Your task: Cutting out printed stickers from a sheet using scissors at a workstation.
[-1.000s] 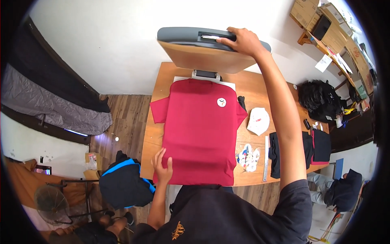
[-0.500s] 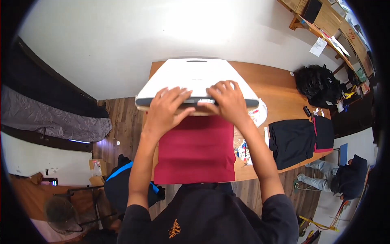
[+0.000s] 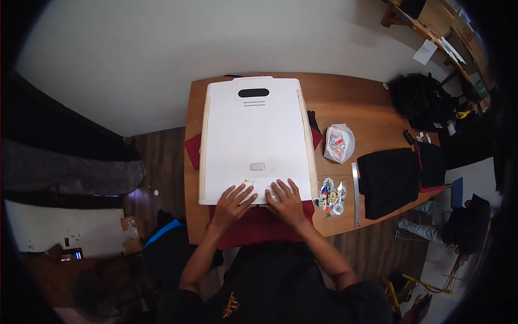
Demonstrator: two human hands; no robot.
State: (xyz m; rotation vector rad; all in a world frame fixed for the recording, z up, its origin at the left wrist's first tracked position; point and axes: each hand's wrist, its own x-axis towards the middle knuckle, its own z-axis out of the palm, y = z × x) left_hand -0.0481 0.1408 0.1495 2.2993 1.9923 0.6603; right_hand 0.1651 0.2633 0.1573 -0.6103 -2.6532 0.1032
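Observation:
A large white heat press (image 3: 254, 132) with a rounded slot, small vents and a grey oval lies lid down on the wooden table in front of me. My left hand (image 3: 232, 206) rests on the lid's near edge, fingers stretched out over the white surface. Beside it my right hand (image 3: 286, 203) lies on the same edge, fingers spread as well. Dark red cloth (image 3: 259, 232) comes out from under the press on the near side and at both flanks. What lies between lid and base is hidden.
Right of the press are a white bowl (image 3: 339, 143) of small packets, several shiny wrapped pieces (image 3: 331, 197), a metal ruler (image 3: 355, 194) and folded black cloth (image 3: 387, 183). A black bag (image 3: 423, 105) sits at the far right. Another person (image 3: 467, 224) is at the right.
The lid has come down toward me and now shows its whole flat top. My hands have moved nearer with its edge, their fingers flattening out on it. Less red cloth shows.

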